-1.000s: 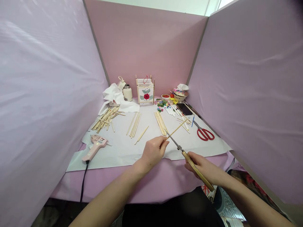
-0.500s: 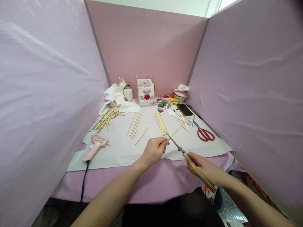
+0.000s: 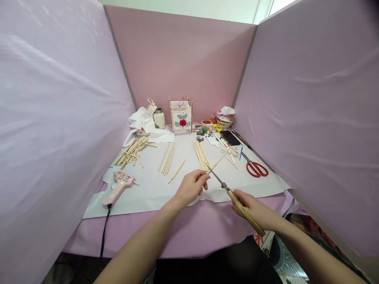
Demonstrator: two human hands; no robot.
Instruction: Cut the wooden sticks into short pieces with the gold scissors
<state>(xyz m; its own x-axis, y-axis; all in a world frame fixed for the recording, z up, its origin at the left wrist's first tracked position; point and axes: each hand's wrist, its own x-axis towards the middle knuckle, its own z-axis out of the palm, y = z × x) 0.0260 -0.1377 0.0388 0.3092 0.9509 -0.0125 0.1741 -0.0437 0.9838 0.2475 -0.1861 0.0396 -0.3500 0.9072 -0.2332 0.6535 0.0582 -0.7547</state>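
- The table is boxed in by a pink back panel (image 3: 177, 59) and by lilac drapes (image 3: 299, 98) on both sides; a pink cloth (image 3: 192, 232) is overlaid with a white sheet (image 3: 154, 193).
- A thin stick (image 3: 219, 159) is pinched near its lower end between the thumb and fingers of the left hand (image 3: 192, 184); it is held aslant above the sheet, its far end pointed toward the markers (image 3: 212, 140).
- Gold scissors (image 3: 245, 213) are gripped by the handles in the right hand (image 3: 256, 209), the fingers curled around them; the blade tips are brought to the stick, just beside the left fingertips. Whether the stick is caught between the blades cannot be told.
- More sticks are laid out nearby: a right row (image 3: 200, 156), a left row (image 3: 168, 159), a short bunch (image 3: 177, 171) and a heaped pile (image 3: 133, 152).
- Small markings are seen on the pink glue gun (image 3: 120, 186), too small to be read.
- A red rose with green leaves is shown on the lantern (image 3: 177, 115), which is stood upright near the back panel.
- The bowl (image 3: 224, 124) is banded with dark marks, likewise unreadable.
- Red scissors (image 3: 257, 169) are laid near the phone (image 3: 230, 138).
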